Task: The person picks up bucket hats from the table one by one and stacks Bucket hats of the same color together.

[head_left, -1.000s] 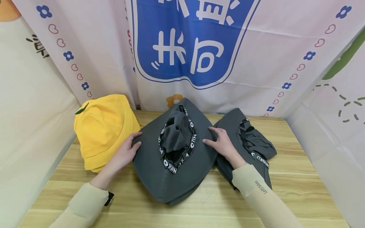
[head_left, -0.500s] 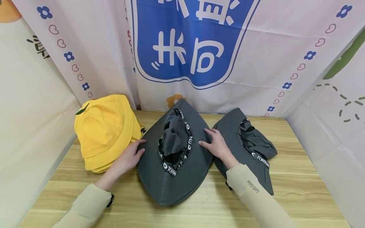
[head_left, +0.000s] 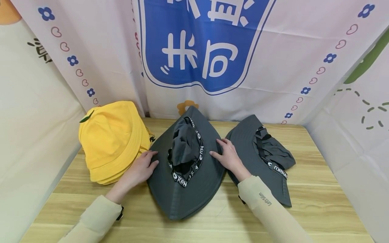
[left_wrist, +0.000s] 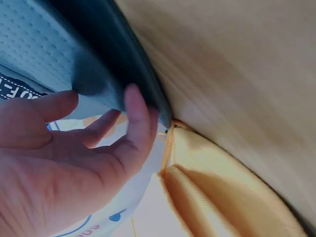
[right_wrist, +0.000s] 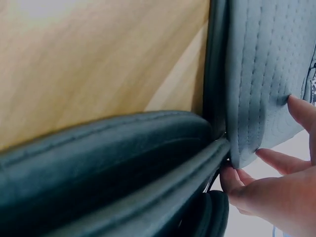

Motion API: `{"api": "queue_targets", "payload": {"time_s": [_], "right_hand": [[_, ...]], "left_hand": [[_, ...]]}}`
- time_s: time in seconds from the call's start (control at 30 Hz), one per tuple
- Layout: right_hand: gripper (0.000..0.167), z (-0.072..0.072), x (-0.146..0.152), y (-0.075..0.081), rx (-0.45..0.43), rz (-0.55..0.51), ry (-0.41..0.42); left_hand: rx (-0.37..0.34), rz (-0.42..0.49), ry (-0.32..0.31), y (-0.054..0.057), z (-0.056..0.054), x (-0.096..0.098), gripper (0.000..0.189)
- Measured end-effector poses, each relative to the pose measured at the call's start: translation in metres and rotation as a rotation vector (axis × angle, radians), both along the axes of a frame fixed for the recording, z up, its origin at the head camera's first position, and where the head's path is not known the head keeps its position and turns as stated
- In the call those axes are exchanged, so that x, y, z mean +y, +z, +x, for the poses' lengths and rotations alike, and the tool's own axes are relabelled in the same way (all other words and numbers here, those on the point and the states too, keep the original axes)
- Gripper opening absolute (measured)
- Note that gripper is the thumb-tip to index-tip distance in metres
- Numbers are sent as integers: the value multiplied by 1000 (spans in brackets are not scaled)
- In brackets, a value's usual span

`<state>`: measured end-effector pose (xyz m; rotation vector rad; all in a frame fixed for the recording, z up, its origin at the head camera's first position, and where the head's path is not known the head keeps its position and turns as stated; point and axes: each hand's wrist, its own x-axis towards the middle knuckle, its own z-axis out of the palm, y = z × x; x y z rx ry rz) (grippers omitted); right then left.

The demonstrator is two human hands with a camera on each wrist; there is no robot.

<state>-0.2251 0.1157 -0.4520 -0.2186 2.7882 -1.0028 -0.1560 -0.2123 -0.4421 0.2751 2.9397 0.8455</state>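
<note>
A dark grey bucket hat [head_left: 203,182] lies in the middle of the table, its underside up, crown sunken and crumpled, lettered band showing. A second brim layer shows beneath its edge. My left hand [head_left: 143,168] holds the left edge of the brim; in the left wrist view the thumb lies on the brim and the fingers [left_wrist: 138,116] curl at its edge. On the right edge, my right hand [head_left: 229,156] holds the brim between thumb and fingers [right_wrist: 281,160]. The brim is squeezed inward, with points at its far and near ends.
Yellow bucket hats [head_left: 110,138] with a green leaf are stacked left, close to my left hand. Another dark grey hat [head_left: 247,148], folded, lies right, under my right forearm. A printed cloth [head_left: 258,101] hangs behind the wooden table [head_left: 319,189].
Both hands have moved toward each other, narrowing the middle hat's brim. Its left edge has come away from the yellow hats, and its lower layer shows less at the near end.
</note>
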Motion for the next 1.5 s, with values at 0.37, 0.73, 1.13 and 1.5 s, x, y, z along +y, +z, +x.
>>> {"api": "queue_targets", "payload": {"time_s": [0.37, 0.73, 1.13, 1.5], "right_hand": [[66, 2, -5, -3, 26, 67, 9], [61, 5, -2, -2, 85, 78, 14], [41, 4, 58, 13, 287, 12, -98], [50, -1, 150, 21, 216, 100, -294]], "left_hand": [[99, 218, -4, 33, 0, 34, 54], [357, 266, -11, 58, 5, 82, 91], [476, 400, -35, 38, -10, 87, 83], [518, 504, -29, 27, -12, 95, 70]]}}
